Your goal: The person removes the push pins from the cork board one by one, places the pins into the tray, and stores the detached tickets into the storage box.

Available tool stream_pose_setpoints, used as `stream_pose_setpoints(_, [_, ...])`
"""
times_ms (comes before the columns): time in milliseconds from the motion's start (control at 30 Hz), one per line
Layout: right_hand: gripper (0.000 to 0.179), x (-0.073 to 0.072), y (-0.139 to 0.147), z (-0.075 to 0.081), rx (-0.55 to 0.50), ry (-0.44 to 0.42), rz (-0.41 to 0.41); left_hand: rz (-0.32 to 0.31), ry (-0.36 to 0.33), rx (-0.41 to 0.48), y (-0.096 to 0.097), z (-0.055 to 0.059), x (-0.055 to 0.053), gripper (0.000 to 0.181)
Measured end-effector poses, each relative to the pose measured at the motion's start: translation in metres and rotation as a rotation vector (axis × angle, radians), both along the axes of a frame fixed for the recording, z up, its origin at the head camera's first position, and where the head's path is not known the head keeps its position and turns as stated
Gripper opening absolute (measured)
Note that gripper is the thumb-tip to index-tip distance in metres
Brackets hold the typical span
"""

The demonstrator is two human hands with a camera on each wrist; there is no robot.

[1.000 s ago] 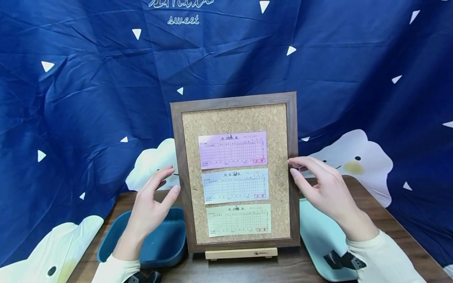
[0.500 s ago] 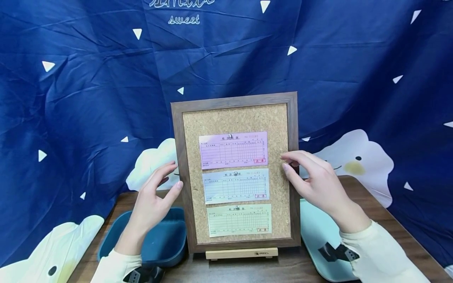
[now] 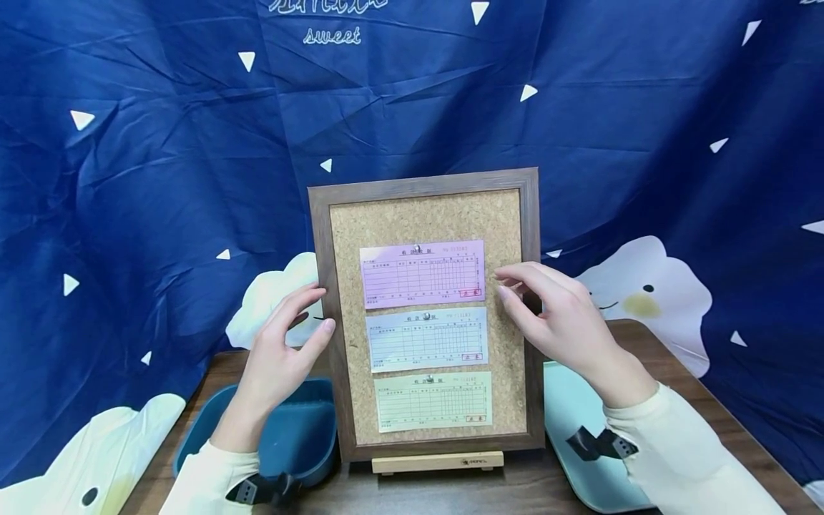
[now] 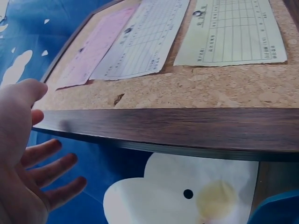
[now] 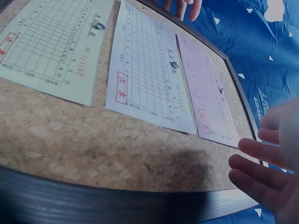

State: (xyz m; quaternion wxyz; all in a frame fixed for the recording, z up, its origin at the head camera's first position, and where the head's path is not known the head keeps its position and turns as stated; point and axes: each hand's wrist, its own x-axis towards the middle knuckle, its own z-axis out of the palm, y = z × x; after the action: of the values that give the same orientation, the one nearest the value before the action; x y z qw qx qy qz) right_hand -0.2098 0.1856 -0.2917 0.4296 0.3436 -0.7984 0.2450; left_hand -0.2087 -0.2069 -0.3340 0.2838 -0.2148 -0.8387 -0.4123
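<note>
A framed corkboard [image 3: 425, 214] stands upright in the middle of the head view. Three printed receipt slips hang on it in a column: pink [image 3: 421, 286] on top, a pale blue slip [image 3: 399, 347] below, a pale green slip [image 3: 412, 411] lowest. Each has a metallic pushpin near its top edge. My left hand [image 3: 277, 365] is at the frame's left edge, thumb and fingers apart and holding nothing. My right hand [image 3: 569, 322] reaches over the right frame edge, fingertips close to the pink slip's lower right corner. In the right wrist view its fingers [image 5: 259, 172] are spread, with nothing between them.
The board rests on a light wooden stand [image 3: 438, 462] on a dark wood table [image 3: 386, 501]. A dark blue bin [image 3: 322, 465] sits at the left, a pale teal tray [image 3: 566, 400] at the right. Behind hangs a blue curtain [image 3: 418, 107] with clouds and white triangles.
My right hand has moved left from the frame's right edge to beside the pink slip. The left hand has shifted slightly up and right toward the frame. Board and slips stay put.
</note>
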Motion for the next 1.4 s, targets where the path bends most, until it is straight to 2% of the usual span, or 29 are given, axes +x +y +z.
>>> stream_pose_setpoints(233, [0.026, -0.003, -0.005, 0.004, -0.015, -0.001, 0.026, -0.019, -0.031, 0.016, 0.002, 0.005, -0.004, 0.045])
stream_pose_setpoints(633, [0.023, -0.013, -0.017, 0.011, -0.037, -0.036, 0.033, -0.046, -0.024, 0.031, 0.004, 0.014, -0.011, 0.045])
stream_pose_setpoints(933, [0.019, -0.021, -0.024, 0.013, -0.069, -0.065, 0.032, -0.106, -0.071, 0.096, 0.011, 0.016, -0.02, 0.046])
stream_pose_setpoints(1200, [0.018, -0.023, -0.026, 0.017, -0.087, -0.107, 0.011, -0.114, -0.123, 0.123, 0.016, 0.014, -0.024, 0.049])
stream_pose_setpoints(1400, [0.019, -0.026, -0.029, 0.018, -0.094, -0.123, 0.043, -0.116, -0.144, 0.127, 0.02, 0.017, -0.027, 0.05])
